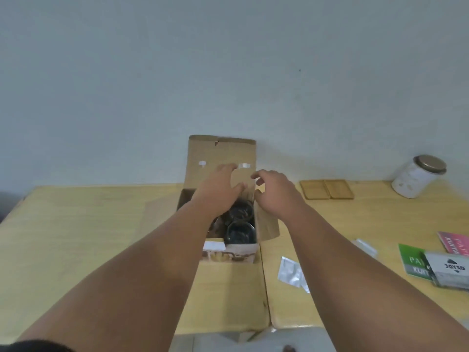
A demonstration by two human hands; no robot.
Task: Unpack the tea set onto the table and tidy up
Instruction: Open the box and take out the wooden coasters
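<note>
An open cardboard box (220,153) stands on the wooden table (76,224) against the wall, its lid flap upright. Inside it sit dark glossy cups (239,233), two of them visible. My left hand (219,191) hovers over the box opening with fingers spread, holding nothing. Just beyond the box's right wall, my right hand (275,193) has its fingers apart and is empty. The right side flap (266,224) folds outward. My left forearm hides the left half of the box's inside.
Two wooden coasters (326,189) lie at the back right, and beyond them a white jar (416,177) with a brown lid. Clear plastic wrappers (291,273) lie right of the box. Green, pink and grey packets (446,268) sit at the right edge.
</note>
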